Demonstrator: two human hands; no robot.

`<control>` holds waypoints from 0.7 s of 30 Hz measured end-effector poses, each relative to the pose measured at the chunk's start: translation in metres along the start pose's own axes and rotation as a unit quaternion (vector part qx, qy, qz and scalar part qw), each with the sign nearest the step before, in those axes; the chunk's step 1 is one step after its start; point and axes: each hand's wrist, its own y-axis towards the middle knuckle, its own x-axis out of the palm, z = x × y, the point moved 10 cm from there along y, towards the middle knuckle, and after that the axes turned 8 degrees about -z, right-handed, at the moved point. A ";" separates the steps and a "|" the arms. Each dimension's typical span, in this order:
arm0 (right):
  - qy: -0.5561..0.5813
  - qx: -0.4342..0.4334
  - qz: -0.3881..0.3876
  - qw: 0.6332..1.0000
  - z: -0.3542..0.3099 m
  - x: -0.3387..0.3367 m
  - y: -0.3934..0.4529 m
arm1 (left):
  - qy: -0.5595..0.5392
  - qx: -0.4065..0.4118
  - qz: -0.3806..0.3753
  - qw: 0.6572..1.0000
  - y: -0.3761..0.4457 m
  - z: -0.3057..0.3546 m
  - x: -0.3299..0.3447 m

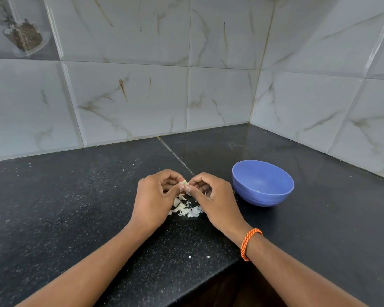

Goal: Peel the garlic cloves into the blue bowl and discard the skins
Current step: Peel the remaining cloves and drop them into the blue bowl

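Item 1, worktop point(75, 207): black speckled stone, polished, with a pale seam running from the back wall toward my hands; it fills a tiled corner, and its near edge steps in at the lower right.

Item 2, garlic clove point(185, 183): small, pale yellowish, mostly hidden. I see it pinched between both hands above the middle of the worktop. The fingers point(182, 186) of my left hand point(157, 196) are curled in, thumb and forefinger clamped on the clove's left side. My right hand point(211, 196) mirrors it, thumb tip and forefinger closed on the right side, other fingers folded under. The two thumbnails almost meet at the clove.

Item 3, garlic skins point(185, 209): thin, papery white flakes in a loose heap on the worktop, directly beneath and between my hands, a few stray flecks nearer the front edge.

Item 4, blue bowl point(263, 183): round, matte plastic, faint ribbing low on its outer wall; upright just right of my right hand, toward the right-hand wall. A small pale bit lies inside, too small to tell.

Item 5, bracelet point(249, 243): orange braided cord around my right wrist.

Item 6, wall tiles point(131, 96): glossy white, grey-brown marble veining
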 end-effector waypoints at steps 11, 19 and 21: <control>0.024 -0.012 0.005 1.000 0.000 -0.003 -0.001 | -0.023 0.008 0.003 1.000 -0.002 0.005 0.000; -0.004 -0.034 0.024 0.999 -0.007 -0.006 -0.003 | -0.045 -0.003 -0.001 0.999 -0.001 0.000 0.002; -0.008 -0.035 0.027 0.999 -0.007 -0.006 -0.002 | -0.047 -0.003 -0.002 0.999 -0.001 0.000 0.002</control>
